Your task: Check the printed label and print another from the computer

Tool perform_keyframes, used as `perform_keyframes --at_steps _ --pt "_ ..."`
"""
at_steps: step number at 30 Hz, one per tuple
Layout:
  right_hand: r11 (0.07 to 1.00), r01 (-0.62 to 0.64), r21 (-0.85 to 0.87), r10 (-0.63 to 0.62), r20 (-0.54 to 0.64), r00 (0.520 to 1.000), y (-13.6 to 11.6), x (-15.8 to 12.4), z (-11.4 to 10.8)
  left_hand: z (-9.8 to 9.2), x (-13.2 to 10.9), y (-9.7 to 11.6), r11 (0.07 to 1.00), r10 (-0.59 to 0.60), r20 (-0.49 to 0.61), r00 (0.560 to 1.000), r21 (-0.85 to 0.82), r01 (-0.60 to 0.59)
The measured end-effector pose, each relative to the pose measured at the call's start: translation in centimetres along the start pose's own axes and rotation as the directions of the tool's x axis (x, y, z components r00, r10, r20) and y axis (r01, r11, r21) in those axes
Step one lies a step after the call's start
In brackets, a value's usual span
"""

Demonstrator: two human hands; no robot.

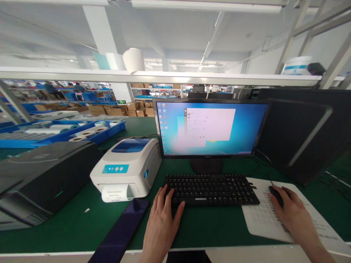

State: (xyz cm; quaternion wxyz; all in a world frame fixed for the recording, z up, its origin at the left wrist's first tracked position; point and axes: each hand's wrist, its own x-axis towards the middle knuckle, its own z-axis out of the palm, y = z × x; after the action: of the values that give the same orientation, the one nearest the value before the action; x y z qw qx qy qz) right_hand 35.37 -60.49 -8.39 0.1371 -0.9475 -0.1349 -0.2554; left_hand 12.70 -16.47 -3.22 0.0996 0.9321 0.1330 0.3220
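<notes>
The keyboard (208, 188) lies on the green table (211, 228) just ahead of the left hand (162, 219) and to its right, its long axis running crosswise below the monitor (210, 128). The left hand sits at its left end, fingers slightly apart and fingertips at the keys, with the thumb near the front edge; nothing is gripped there. The right hand (292, 210) is cupped over the mouse (276, 196), palm down and fingers curled around it. The mouse is well apart from the left hand, past the keyboard's right end, and its long axis points forward and a little left. Beneath it is a white mouse pad (256, 221), whose left side meets that end of the keyboard; bare pad shows between the two and toward the near edge. Green surface shows between the keyboard and the table's front edge. Left of the left hand, a long dark slab (120, 232) slants beside the wrist toward that edge, and the printer (128, 166) stands beyond it, a label (115, 191) sticking out. A black case (301, 135) stands beyond the pad.
</notes>
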Motion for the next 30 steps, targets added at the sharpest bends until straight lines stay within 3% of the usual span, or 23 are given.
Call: perform_keyframes --at_steps 18,20,22,25,27,30 --pt "0.997 -0.077 0.018 0.078 -0.023 0.997 -0.2 0.3 0.0 0.6 0.0 -0.5 0.999 0.029 -0.025 0.999 0.022 -0.028" --pt "0.994 -0.099 0.040 0.100 -0.036 0.994 -0.6 0.5 -0.2 0.8 -0.1 -1.1 0.996 0.084 -0.046 0.995 0.043 -0.082" --pt "0.993 -0.112 0.033 0.114 -0.050 0.992 -0.8 0.6 -0.5 1.0 0.0 -1.8 0.971 0.224 -0.057 0.973 0.098 -0.218" --pt "0.993 -0.120 0.012 0.121 -0.061 0.991 -1.1 0.6 -0.6 1.1 0.2 -3.0 0.867 0.467 -0.020 0.884 0.208 -0.454" --pt "0.992 -0.125 0.003 0.125 -0.064 0.990 -1.1 0.6 -0.6 1.1 0.5 -3.6 0.823 0.528 -0.001 0.849 0.247 -0.512" --pt "0.992 -0.123 -0.003 0.122 -0.061 0.991 -1.0 0.5 -0.6 1.0 0.6 -4.0 0.808 0.551 -0.011 0.834 0.258 -0.530"
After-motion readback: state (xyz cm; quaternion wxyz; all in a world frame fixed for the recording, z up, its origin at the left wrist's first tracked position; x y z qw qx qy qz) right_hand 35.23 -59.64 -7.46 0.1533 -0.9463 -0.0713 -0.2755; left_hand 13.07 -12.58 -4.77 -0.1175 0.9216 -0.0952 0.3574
